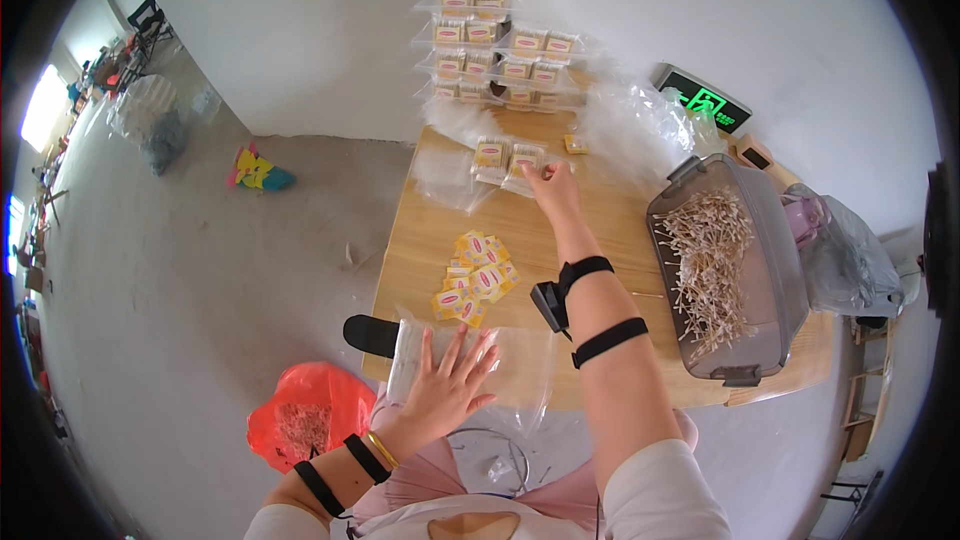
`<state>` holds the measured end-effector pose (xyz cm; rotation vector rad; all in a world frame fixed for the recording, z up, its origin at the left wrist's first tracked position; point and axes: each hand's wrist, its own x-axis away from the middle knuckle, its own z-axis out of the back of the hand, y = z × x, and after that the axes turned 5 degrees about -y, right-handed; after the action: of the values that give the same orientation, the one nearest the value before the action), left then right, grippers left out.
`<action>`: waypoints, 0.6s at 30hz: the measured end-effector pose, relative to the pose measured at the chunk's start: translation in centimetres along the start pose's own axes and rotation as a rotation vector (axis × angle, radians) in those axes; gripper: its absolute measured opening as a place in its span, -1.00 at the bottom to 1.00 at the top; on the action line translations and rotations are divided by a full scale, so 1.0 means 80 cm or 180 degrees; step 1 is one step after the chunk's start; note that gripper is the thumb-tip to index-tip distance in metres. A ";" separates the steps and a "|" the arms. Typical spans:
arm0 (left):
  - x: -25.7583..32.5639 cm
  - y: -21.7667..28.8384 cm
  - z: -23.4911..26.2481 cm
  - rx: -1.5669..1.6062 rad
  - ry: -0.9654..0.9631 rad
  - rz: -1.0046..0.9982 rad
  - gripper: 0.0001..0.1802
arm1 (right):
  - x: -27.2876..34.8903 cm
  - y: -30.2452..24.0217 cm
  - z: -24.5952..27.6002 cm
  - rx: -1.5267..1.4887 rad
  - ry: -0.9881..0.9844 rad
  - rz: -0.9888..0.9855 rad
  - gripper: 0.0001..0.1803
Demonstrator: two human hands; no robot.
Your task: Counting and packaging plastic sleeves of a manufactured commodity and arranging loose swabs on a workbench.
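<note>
My right hand (553, 187) reaches across the wooden table (420, 250) and its fingertips touch a clear bag holding two small yellow boxes (508, 159). My left hand (446, 387) lies flat with fingers spread on a stack of clear plastic bags (520, 360) at the table's near edge. Between the hands lies a heap of small yellow and red paper labels (476, 278). Both forearms wear black straps.
A grey bin (775, 240) full of cotton swabs stands at the right. Bagged boxes (490, 35) are stacked at the far end, by crumpled clear plastic (640, 125) and a scale (703, 98). A red bag (310, 418) sits on the floor at left.
</note>
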<state>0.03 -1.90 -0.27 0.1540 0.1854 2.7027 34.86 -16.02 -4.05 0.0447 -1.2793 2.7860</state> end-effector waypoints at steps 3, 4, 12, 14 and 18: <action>0.000 0.000 -0.002 0.0014 -0.0009 -0.0007 -0.22 | -0.010 -0.001 -0.017 -0.0121 0.0332 -0.0247 -0.27; -0.001 0.001 -0.001 0.0017 0.0003 -0.0019 -0.22 | -0.016 0.003 -0.019 -0.0286 0.0392 -0.0366 -0.27; 0.000 -0.002 -0.003 -0.0006 0.0051 0.0044 -0.21 | -0.024 0.006 -0.031 -0.0711 -0.0056 -0.0367 -0.45; -0.001 -0.001 -0.002 -0.0015 0.0052 0.0023 -0.21 | -0.027 0.006 -0.040 -0.0283 0.0207 -0.0392 -0.49; 0.001 0.000 0.001 -0.0087 0.0009 -0.0002 -0.20 | -0.034 0.009 -0.051 -0.0324 0.0002 -0.0837 -0.31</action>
<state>0.00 -1.86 -0.21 0.1421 0.1494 2.7036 37.52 -13.53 -7.40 0.1913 -1.3074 2.4978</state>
